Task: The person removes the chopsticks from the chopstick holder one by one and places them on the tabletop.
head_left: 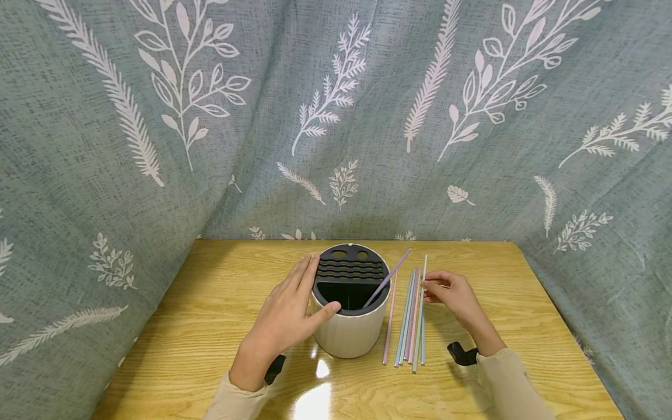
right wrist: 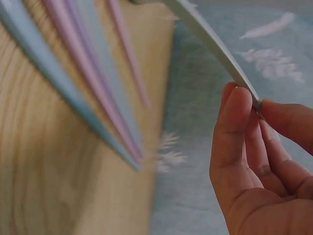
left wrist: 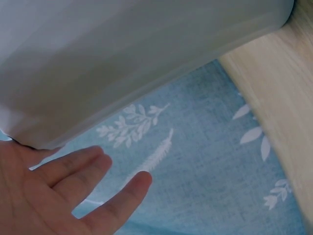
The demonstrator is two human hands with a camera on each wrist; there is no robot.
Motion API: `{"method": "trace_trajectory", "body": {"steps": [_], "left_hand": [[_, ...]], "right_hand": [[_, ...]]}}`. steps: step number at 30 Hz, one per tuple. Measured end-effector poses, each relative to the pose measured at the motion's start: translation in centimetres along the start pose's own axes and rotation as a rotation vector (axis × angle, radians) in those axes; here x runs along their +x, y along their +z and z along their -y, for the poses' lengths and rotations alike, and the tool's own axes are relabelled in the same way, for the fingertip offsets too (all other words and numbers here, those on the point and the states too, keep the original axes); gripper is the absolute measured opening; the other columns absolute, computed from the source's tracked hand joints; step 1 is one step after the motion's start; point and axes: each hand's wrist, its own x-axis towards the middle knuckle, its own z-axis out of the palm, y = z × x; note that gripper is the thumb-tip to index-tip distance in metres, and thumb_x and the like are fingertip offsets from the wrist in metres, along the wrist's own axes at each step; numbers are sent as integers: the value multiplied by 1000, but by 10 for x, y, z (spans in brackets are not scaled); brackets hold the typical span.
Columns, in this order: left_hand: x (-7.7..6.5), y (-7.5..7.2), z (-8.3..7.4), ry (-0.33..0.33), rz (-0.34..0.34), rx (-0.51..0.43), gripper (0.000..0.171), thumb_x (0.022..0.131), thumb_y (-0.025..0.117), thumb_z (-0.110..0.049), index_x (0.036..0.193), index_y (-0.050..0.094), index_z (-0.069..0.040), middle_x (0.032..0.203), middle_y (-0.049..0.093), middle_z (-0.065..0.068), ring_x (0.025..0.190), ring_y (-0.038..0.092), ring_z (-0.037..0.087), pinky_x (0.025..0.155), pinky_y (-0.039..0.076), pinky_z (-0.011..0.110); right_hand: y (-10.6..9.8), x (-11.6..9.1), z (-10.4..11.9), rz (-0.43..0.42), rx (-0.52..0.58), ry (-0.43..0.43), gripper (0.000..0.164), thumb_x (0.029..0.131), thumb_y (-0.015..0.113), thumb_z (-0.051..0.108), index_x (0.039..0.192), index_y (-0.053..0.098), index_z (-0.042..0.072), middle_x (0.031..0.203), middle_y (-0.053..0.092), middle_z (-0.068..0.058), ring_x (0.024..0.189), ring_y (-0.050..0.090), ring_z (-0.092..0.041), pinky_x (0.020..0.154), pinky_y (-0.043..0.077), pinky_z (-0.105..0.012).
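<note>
A white ribbed round container (head_left: 349, 338) stands on the table with a black divided top insert (head_left: 350, 269). My left hand (head_left: 290, 309) rests against its left side, fingers straight, with the thumb reaching over the front rim. One purple straw (head_left: 388, 284) leans out of the insert's large front opening. Between thumb and fingertips, my right hand (head_left: 446, 294) pinches a pale green straw (right wrist: 215, 44), tilted up at its far end. Beneath it lies a bunch of pastel straws (head_left: 406, 326) in blue, pink and purple, lengthwise on the table.
A single pink straw (head_left: 389, 326) lies between the container and the bunch. The wooden table (head_left: 226, 280) ends at the back against a blue-green leaf-patterned cloth (head_left: 294, 192), which also hangs at both sides. Each wrist carries a small black camera mount (head_left: 462, 353).
</note>
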Motion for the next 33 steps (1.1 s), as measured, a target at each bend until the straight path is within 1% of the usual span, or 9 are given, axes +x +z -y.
{"method": "trace_trajectory", "body": {"steps": [2,4,9,14,19,25,29,33], "left_hand": [[0,0,-1,-4,-3,1,94,93,43,-76,162,2,-29,165,16,7,150,18,25,108,34,60],[-1,1,-1,-5,-4,2,94,92,43,-76,162,2,-29,165,17,8,150,19,25,107,35,60],[-2,1,-2,-2,-3,0,94,93,43,-75,162,1,-29,165,17,8,149,20,26,108,35,59],[-2,0,-2,2,-8,3,93,93,44,-74,162,1,-28,165,17,8,149,20,26,108,35,59],[-1,0,-1,-1,-4,3,92,94,42,-74,162,0,-29,165,16,8,149,20,26,108,35,59],[-1,0,-1,1,-2,8,93,93,42,-75,162,0,-29,165,16,7,150,20,25,109,34,58],[-1,-1,0,-1,1,9,93,93,42,-75,162,0,-28,165,16,8,150,19,25,110,33,58],[-1,-1,0,-1,5,10,93,94,42,-75,162,1,-27,165,16,8,150,19,26,110,33,57]], "right_hand": [[-1,5,-6,-8,9,32,36,99,64,6,126,55,-17,111,62,-32,85,69,-25,82,57,-45],[-2,10,-12,-18,12,57,37,99,63,5,126,55,-18,110,63,-31,81,68,-20,82,57,-44],[-5,16,-21,-33,1,77,36,100,62,5,127,55,-18,109,64,-29,79,68,-17,80,58,-43],[-7,17,-20,-41,-13,72,39,100,63,7,129,55,-17,112,63,-31,81,68,-19,82,57,-46],[-8,18,-18,-56,-37,78,39,101,60,7,131,54,-18,115,61,-33,86,69,-25,82,57,-45],[-8,16,-14,-63,-12,84,39,103,58,7,132,52,-19,114,61,-33,90,70,-31,82,57,-45],[-9,15,-12,-62,-16,67,40,103,58,8,132,52,-18,117,59,-33,91,70,-30,84,57,-44],[-8,15,-9,-60,-23,51,40,103,58,9,132,53,-17,119,59,-34,91,70,-29,86,55,-46]]}}
